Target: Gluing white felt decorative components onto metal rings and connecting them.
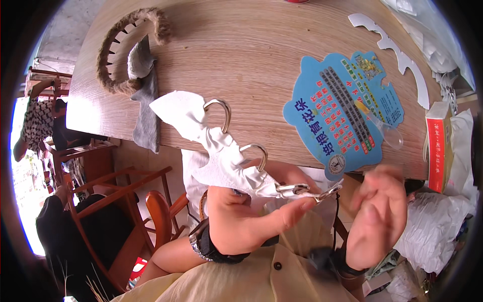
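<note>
White fabric strip (216, 143) with metal rings (229, 115) held at near edge of table (241, 55), left hand (246, 219) fingers clamped on it; right hand (378, 216) blurred near clasp (329, 192), finger state unclear.

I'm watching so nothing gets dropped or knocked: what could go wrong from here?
The left hand holds the white strip in front of the table, so a slip could drop it off the edge.

The blue card appears to poke past the near edge, close to the blurred right hand, which might knock it.

The grey cloth reaches that edge too; a bump from the strip could pull it off.
</note>
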Demonstrator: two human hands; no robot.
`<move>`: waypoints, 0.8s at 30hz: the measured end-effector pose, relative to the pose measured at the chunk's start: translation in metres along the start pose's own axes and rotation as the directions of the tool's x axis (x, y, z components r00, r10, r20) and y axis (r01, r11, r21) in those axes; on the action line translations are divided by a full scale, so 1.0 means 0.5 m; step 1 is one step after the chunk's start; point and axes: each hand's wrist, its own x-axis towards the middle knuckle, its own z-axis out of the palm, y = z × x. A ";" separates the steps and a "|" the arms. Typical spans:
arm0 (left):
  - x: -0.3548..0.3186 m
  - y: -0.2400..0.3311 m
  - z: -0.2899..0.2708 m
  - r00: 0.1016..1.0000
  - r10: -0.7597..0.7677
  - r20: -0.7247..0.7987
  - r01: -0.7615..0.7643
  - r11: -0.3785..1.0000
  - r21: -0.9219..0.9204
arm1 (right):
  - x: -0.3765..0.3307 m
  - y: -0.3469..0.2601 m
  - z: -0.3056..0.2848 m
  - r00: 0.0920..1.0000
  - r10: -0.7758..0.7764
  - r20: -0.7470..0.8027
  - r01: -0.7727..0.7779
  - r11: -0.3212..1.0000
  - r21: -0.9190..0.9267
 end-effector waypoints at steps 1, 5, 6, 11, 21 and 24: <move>-0.003 0.000 0.001 0.999 -0.011 -0.038 0.010 1.000 -0.027 | 0.009 0.014 -0.013 0.961 -0.212 0.176 0.257 0.920 -0.297; -0.002 -0.009 -0.014 0.981 0.067 0.181 -0.067 0.998 -0.004 | 0.007 0.021 0.010 0.951 -0.130 0.280 0.193 0.958 -0.213; -0.007 -0.010 -0.008 0.991 0.069 0.115 -0.057 0.993 -0.107 | -0.001 0.025 0.006 0.950 -0.068 0.305 0.122 0.979 -0.161; -0.006 0.002 -0.011 0.991 0.081 0.110 -0.075 0.996 -0.052 | -0.011 0.016 0.005 0.956 0.094 0.278 -0.106 0.994 0.026; -0.020 -0.015 -0.028 0.921 -0.388 0.049 0.373 0.909 0.189 | 0.028 0.014 -0.007 0.987 0.114 0.113 -0.079 0.958 -0.274; -0.016 0.023 -0.027 0.957 -0.274 0.098 0.159 0.776 0.610 | 0.043 0.019 -0.013 0.979 0.167 0.115 -0.115 0.925 -0.362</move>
